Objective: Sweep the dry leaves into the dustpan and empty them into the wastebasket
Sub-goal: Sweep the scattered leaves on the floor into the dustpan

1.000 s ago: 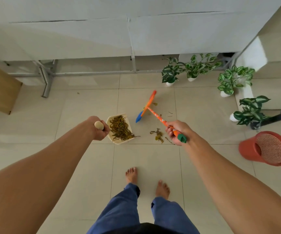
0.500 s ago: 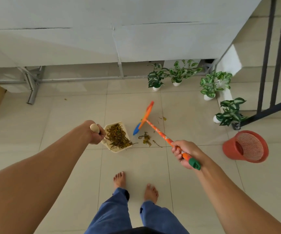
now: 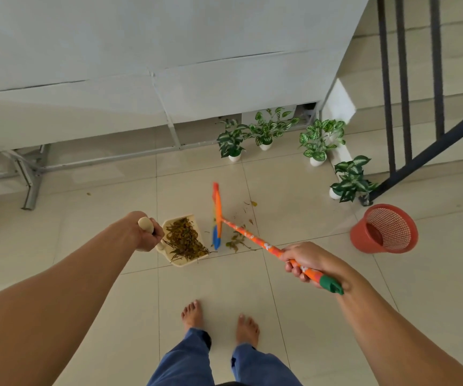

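A cream dustpan (image 3: 180, 262) lies on the tiled floor with a heap of dry leaves (image 3: 184, 240) in it. My left hand (image 3: 144, 232) grips its pale wooden handle (image 3: 146, 224). My right hand (image 3: 308, 263) grips the orange broom handle (image 3: 255, 239) near its green end cap. The orange and blue broom head (image 3: 217, 215) stands just right of the dustpan's mouth. A few loose leaves (image 3: 235, 242) lie on the floor to the right of the broom head. The red mesh wastebasket (image 3: 384, 232) lies tipped on the floor at the right.
Several potted plants (image 3: 266, 132) stand along the wall and by the stair corner. A dark stair railing (image 3: 408, 107) rises at the right. Metal frame legs (image 3: 31, 188) stand at the left. My bare feet (image 3: 219, 321) are behind the dustpan.
The broom head has swung left and turned upright next to the dustpan's mouth, passing over the small leaf pile. My right hand pulled back toward me. The view shifted left.
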